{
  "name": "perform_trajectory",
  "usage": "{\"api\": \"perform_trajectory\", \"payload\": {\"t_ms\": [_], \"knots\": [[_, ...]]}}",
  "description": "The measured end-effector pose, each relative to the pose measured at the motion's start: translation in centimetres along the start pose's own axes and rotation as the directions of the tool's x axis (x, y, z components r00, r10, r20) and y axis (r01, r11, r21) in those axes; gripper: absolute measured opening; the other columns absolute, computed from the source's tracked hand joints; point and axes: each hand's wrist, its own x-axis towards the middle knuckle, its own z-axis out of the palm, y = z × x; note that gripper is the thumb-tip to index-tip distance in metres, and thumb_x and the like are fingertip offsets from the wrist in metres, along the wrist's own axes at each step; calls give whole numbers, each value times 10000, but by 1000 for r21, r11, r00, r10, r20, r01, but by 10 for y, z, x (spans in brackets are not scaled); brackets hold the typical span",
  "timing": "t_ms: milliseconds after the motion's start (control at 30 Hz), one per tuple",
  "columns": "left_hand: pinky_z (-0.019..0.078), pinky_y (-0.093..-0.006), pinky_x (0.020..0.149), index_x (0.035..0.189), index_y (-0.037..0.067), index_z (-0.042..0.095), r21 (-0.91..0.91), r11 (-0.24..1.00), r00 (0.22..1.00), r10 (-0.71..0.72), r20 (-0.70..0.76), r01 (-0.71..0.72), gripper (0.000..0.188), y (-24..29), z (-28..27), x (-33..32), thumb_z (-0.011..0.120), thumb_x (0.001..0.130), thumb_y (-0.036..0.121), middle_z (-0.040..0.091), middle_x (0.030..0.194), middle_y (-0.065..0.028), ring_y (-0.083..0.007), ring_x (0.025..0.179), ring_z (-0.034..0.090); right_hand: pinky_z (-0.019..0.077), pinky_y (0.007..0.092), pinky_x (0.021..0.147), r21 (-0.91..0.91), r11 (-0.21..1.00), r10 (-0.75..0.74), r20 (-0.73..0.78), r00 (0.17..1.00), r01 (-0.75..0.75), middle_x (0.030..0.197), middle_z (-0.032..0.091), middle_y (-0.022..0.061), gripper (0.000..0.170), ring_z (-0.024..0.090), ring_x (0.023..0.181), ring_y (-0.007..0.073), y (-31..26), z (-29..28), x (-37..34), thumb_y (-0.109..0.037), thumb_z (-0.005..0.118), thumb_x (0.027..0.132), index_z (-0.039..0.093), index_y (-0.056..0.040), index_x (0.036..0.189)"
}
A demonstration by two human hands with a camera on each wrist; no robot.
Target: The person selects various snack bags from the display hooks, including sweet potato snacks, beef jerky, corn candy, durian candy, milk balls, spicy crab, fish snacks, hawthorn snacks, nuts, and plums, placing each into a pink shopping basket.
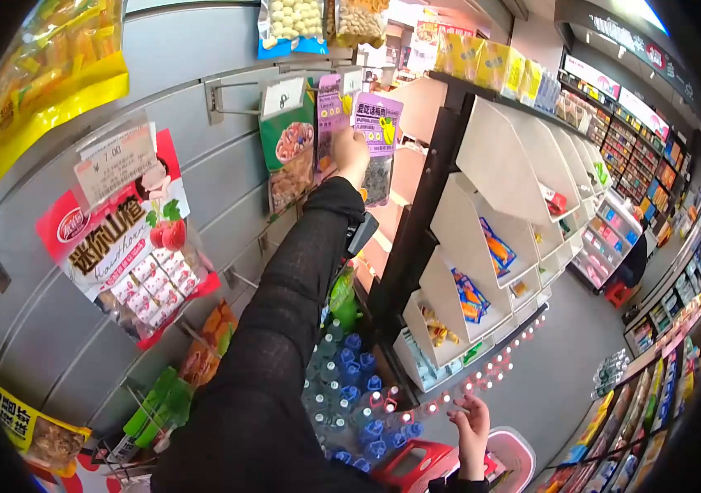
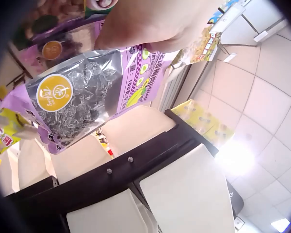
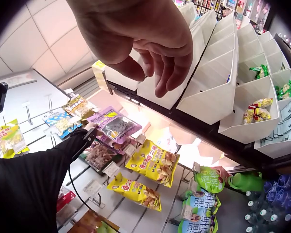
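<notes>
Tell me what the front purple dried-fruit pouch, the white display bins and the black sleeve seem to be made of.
Front purple dried-fruit pouch: likely glossy plastic film, since it glints and wrinkles. White display bins: smooth, thin walls, perhaps plastic or painted sheet metal; hard to tell. Black sleeve: probably matte cloth, judging by its soft folds.

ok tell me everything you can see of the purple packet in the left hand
The purple packet looks like glossy plastic, printed with Chinese characters and yellow-green fruit. A clear window with a round gold emblem shows dark, wrinkled pieces. It is nearly upright, held at one side by the left hand, beside a similar packet.
</notes>
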Motion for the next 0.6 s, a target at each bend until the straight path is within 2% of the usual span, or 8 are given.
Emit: {"api": "perform_trajectory", "payload": {"t_ms": [233, 333, 367, 400, 467, 533, 567, 600], "knots": [[399, -373, 680, 866, -27, 532, -223, 961, 986, -154, 60, 164, 224, -6, -8, -83, 398, 819, 146, 567, 819, -200, -338, 769, 537, 427, 246, 701, -5, 1000, -7, 30, 1000, 7, 1007, 501, 93, 370, 537, 810, 149, 16, -17, -16, -2, 471, 771, 383, -27, 1130], [397, -365, 675, 865, -35, 523, -149, 979, 989, -131, 69, 140, 242, -3, -13, -142, 394, 838, 168, 567, 814, -192, -333, 766, 533, 428, 241, 725, 33, 999, -15, 92, 996, 12, 1040, 491, 95, 372, 520, 863, 145, 21, -29, -27, 17, 458, 790, 372, -14, 1151], [394, -362, 661, 850, -32, 520, -126, 991, 999, -40, 35, 44, 249, -5, -12, -164, 395, 847, 183, 563, 777, -179, -319, 740, 530, 423, 239, 722, 11, 1000, 0, 98, 995, -1, 1039, 491, 97, 370, 518, 863, 143, 18, -32, -34, 17, 453, 790, 376, -19, 1150], [392, -362, 653, 833, -25, 515, -208, 971, 993, -108, 55, 117, 250, 11, -19, -192, 400, 850, 196, 556, 751, -168, -311, 719, 523, 420, 235, 712, -24, 1000, -10, 92, 996, 12, 1043, 491, 102, 370, 520, 878, 148, 25, -40, -38, 16, 447, 791, 377, -21, 1152], [391, -349, 652, 860, -19, 521, -261, 953, 986, -128, 110, 153, 247, 45, -35, -245, 405, 853, 199, 561, 756, -157, -286, 699, 521, 424, 239, 716, -24, 1000, -15, 92, 996, 17, 1058, 483, 108, 374, 520, 882, 152, 27, -53, -52, 20, 442, 791, 376, -23, 1156], [386, -250, 699, 909, -24, 520, -194, 979, 985, -25, 173, 59, 236, 54, -43, -296, 416, 864, 183, 564, 808, -69, -116, 749, 498, 412, 234, 706, 9, 1000, 19, 32, 999, -19, 1053, 497, 97, 384, 538, 826, 140, 21, -67, -68, -34, 473, 786, 388, -38, 1160], [379, -234, 719, 932, -24, 521, -356, 920, 969, -78, 236, 161, 239, 61, -48, -324, 426, 865, 185, 559, 832, -46, -89, 774, 478, 412, 232, 703, -14, 1000, -7, 6, 1000, 7, 1056, 497, 94, 392, 534, 840, 138, 33, -83, -71, -34, 480, 786, 385, -38, 1166], [390, -269, 731, 964, -11, 518, -304, 934, 950, -93, 297, 186, 262, 79, -62, -346, 411, 874, 211, 568, 857, -80, -141, 796, 512, 412, 230, 699, -36, 999, -31, -26, 999, 30, 1059, 497, 91, 400, 530, 855, 136, 48, -102, -75, -34, 487, 786, 383, -37, 1172]]}}
